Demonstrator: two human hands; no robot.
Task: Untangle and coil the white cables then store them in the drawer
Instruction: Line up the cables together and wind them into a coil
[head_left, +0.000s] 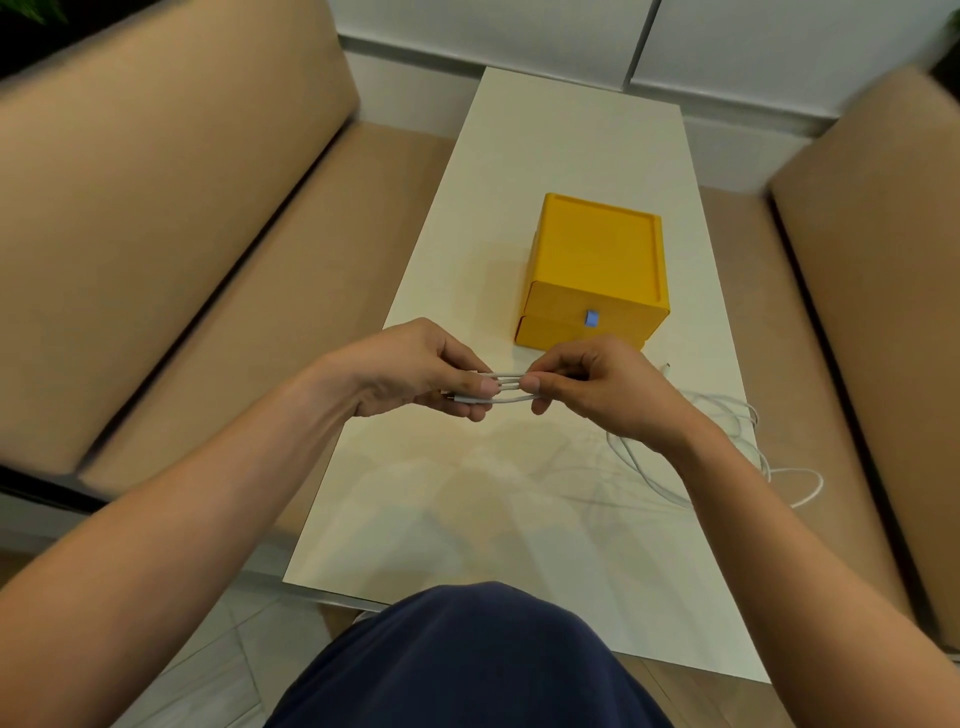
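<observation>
1. The left hand and the right hand each pinch one end of a folded white cable. Its strands are stretched between the thumbs and fingertips, above the table.
2. Just beyond the hands stands a yellow drawer box. Its lower drawer, with a blue handle, juts out slightly, and its inside is hidden.
3. A loose white cable lies tangled beside the right wrist, with one loop over the table edge.

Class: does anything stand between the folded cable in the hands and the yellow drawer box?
No object lies between the folded cable and the yellow drawer box. But its drawer front, with the blue pull, looks almost shut, blocking the inside.
</observation>
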